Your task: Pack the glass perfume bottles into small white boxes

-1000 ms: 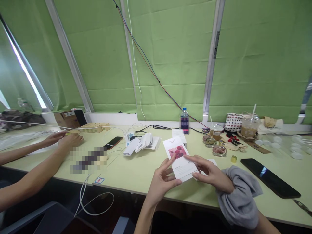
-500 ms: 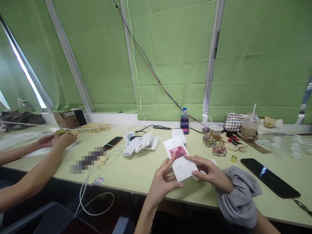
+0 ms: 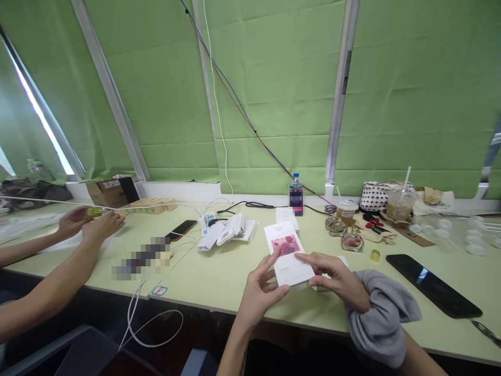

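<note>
A flat white box (image 3: 287, 250) with a pink flower picture is between my two hands, above the table's front edge. My left hand (image 3: 261, 290) grips its lower left side, with fingertips on the front and the thumb at the bottom corner. From the right, my right hand (image 3: 338, 279) pinches its lower right side. A grey cloth band (image 3: 385, 318) surrounds my right wrist. Another white item, partly hidden, lies under my right hand. Behind the box, a further white box (image 3: 288, 215) rests on the table (image 3: 219, 277).
Folded white cartons (image 3: 230, 231) lie left of centre. A bottle (image 3: 296, 194) stands at the back. On the right are glass jars (image 3: 352, 242), a gold cap (image 3: 374, 255) and a black phone (image 3: 432, 284). At left, a co-worker's hands (image 3: 94, 224) hold a small yellow-green item.
The white box has tilted slightly and its lower edge has moved up and right. My left thumb now touches its bottom corner. The co-worker's hands have shifted slightly around the yellow-green item.
</note>
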Tool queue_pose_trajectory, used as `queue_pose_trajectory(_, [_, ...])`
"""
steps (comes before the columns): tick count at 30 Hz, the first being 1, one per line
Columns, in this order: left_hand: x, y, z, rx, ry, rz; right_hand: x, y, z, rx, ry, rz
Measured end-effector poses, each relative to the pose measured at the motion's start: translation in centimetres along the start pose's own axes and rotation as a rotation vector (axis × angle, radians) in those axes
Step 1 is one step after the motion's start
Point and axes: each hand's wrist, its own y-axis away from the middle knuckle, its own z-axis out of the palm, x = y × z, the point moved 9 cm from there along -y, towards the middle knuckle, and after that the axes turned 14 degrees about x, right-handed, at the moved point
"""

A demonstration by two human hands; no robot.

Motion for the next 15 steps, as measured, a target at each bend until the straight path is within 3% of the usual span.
queue_pose_trajectory(10, [-0.4,-0.5,0.2,-0.021,0.039,-0.034,0.4,0.2,0.1,-0.034,-0.036,-0.016])
queue_pose_trajectory(15, [0.1,-0.5,0.5,-0.046,0.059,0.015,1.1,0.1,0.5,0.003,-0.137,0.123])
